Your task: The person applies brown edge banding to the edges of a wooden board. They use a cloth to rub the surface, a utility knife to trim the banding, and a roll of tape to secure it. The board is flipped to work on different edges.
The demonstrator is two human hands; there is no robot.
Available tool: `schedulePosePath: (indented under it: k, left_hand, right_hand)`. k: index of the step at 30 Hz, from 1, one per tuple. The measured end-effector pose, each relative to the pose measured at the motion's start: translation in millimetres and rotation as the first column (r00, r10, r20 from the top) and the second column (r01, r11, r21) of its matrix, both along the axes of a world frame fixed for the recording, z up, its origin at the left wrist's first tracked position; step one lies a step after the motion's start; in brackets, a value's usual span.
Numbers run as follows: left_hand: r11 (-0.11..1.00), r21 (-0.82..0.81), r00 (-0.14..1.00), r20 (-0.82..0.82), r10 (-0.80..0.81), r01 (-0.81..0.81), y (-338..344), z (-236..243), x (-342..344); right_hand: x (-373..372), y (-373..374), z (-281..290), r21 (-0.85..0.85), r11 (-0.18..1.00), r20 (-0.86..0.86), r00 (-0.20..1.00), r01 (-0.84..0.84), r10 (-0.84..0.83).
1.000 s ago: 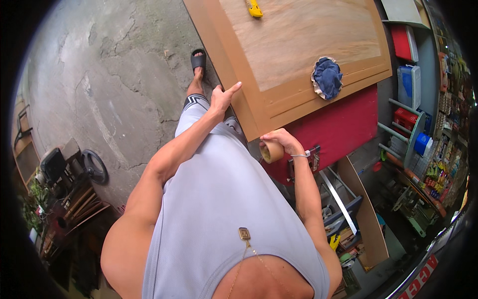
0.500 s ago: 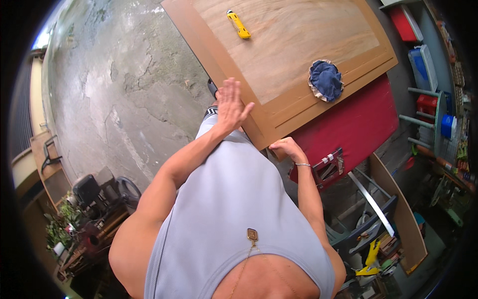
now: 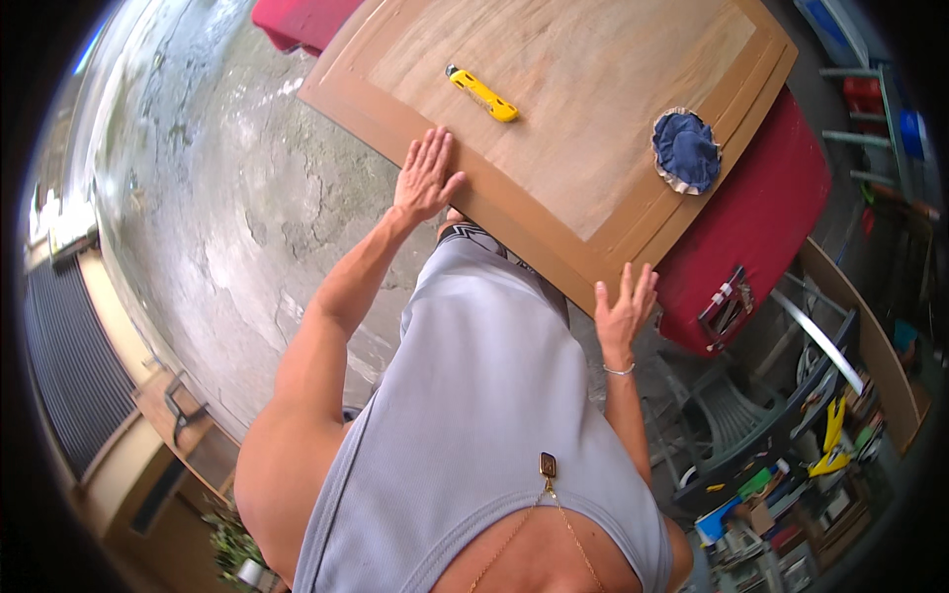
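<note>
A wooden panel (image 3: 539, 163) with a brown border frame lies flat before me. My left hand (image 3: 427, 178) rests on its near-left border, fingers stretched out and palm down. At the panel's near corner is my right hand (image 3: 625, 304), its fingers spread and holding nothing; whether it touches the edge I cannot tell. A yellow utility knife (image 3: 482, 94) lies on the panel's bare wood. Toward the right border sits a round, bunched blue cloth (image 3: 686, 151) with a pale ruffled rim.
Under the panel, a red padded surface (image 3: 761, 222) sticks out at right, and another red piece (image 3: 301, 22) shows at far left. Tools and clutter (image 3: 771, 524) crowd the lower right beside a long board (image 3: 870, 341). Cracked concrete floor (image 3: 237, 188) spreads at left.
My right hand has come off its curled hold at the panel's corner and spread its fingers. My left hand now lies farther along the border. The view has shifted, showing more red at far left.
</note>
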State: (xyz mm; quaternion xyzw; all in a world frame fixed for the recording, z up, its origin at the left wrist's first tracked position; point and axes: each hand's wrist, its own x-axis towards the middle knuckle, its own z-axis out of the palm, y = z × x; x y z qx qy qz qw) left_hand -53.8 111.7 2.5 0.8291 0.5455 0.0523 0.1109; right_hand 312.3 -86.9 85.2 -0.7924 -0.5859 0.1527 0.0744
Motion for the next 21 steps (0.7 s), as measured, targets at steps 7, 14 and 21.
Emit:
schedulePosePath:
  k: [7,14,21]
  left_hand:
    - [0.99,0.101,0.995,0.018,0.097,-0.099,95,-18,-116]
    - [0.969,0.05,0.967,-0.07,0.246,-0.243,174,-24,-197]
    - [0.976,0.188,0.994,0.023,0.111,-0.113,137,-34,-157]
  right_hand:
    - [-139,32,-62,0.008,0.992,0.008,0.992,0.126,-0.126]
    - [-244,120,-64,0.126,0.98,-0.129,0.976,-0.157,0.173]
    - [-242,163,-61,0.343,0.923,-0.2,0.946,-0.175,0.254]
